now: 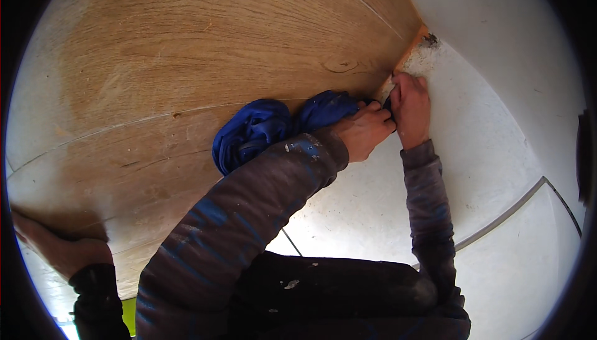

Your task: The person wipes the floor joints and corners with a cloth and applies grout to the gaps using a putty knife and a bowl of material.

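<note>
A bundled blue cloth (254, 130) lies twisted along the lower part of a wood-grain panel (236, 48). My left hand (367, 130) is closed on the cloth's right end, fingers bent over it. Right beside it, my right hand (411, 109) has its fingers curled in at the panel's orange edge (405, 54). A dark bit of the cloth shows between the two hands and runs into the right one; its fingertips are partly hidden.
White floor tiles (491, 160) with dark joints spread under my knee (348, 287). Crumbly debris (429, 41) sits in the corner by a white wall (522, 48). At far left, a bare hand or foot with a black cuff (96, 278) rests against the panel; I cannot tell which.
</note>
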### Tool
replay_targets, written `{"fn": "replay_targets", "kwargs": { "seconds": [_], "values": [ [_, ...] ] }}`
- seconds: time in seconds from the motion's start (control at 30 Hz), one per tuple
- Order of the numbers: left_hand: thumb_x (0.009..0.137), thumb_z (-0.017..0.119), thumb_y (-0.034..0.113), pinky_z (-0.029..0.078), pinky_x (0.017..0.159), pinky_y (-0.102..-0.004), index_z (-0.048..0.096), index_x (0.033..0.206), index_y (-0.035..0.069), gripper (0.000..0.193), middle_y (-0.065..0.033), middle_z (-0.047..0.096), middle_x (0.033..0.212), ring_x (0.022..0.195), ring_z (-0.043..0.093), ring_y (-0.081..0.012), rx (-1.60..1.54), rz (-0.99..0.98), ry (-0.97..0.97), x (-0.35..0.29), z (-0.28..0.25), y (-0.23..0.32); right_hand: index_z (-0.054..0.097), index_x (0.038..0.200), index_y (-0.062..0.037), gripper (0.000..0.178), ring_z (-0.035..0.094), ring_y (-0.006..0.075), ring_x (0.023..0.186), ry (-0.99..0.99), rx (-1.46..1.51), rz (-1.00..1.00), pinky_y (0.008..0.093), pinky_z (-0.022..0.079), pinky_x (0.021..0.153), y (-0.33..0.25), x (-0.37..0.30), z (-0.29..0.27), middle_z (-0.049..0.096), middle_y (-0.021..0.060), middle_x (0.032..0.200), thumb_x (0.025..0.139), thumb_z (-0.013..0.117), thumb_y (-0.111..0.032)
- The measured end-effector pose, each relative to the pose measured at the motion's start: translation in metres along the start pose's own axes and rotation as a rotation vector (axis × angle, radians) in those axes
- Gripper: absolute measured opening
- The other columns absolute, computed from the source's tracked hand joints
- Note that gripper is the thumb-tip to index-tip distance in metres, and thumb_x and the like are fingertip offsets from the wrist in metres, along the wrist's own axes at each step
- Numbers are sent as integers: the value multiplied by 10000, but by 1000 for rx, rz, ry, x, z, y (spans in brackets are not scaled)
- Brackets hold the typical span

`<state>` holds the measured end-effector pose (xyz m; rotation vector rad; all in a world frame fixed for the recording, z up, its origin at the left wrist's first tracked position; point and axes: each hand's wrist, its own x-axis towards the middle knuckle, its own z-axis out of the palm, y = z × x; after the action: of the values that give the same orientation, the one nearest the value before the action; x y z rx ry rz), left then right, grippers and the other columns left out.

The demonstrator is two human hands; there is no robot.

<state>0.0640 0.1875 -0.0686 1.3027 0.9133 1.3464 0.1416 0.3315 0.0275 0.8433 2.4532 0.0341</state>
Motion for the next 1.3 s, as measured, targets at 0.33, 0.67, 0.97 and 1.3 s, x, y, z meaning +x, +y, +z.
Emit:
{"fn": "replay_targets", "kwargs": {
  "seconds": [0.33,0.67,0.97,1.3],
  "values": [
    [871,649,-55,526,887,-403,596,1106,77,275,-98,647,1026,1158,609,-297,-569,-202,136,-2,-34,30,690,1231,-7,218,651,131,1109,-249,763,587,330,527,958,-13,-28,-61,741,58,1152,1045,669,-118],
    [898,625,-40,503,955,-381,579,1299,19,407,-200,445,1228,1147,528,-303,-644,-285,458,-8,-49,51,671,1267,19,279,625,112,1145,-382,1024,681,304,491,1045,-26,-45,-72,677,7,1232,1019,721,-100],
    [956,670,241,354,1170,-583,542,1352,-32,497,-261,549,1278,1214,550,-421,49,-334,462,20,-43,66,608,1064,-16,178,661,183,905,366,1439,381,349,563,863,-47,-30,-51,697,87,1064,1095,594,-191],
    [1010,653,352,571,886,-567,562,1205,-19,429,-256,728,888,850,726,-474,-321,-573,305,40,-46,62,599,1053,-55,192,652,155,858,418,1359,987,323,554,756,-30,8,-63,632,40,971,1055,686,-226]
  ]
}}
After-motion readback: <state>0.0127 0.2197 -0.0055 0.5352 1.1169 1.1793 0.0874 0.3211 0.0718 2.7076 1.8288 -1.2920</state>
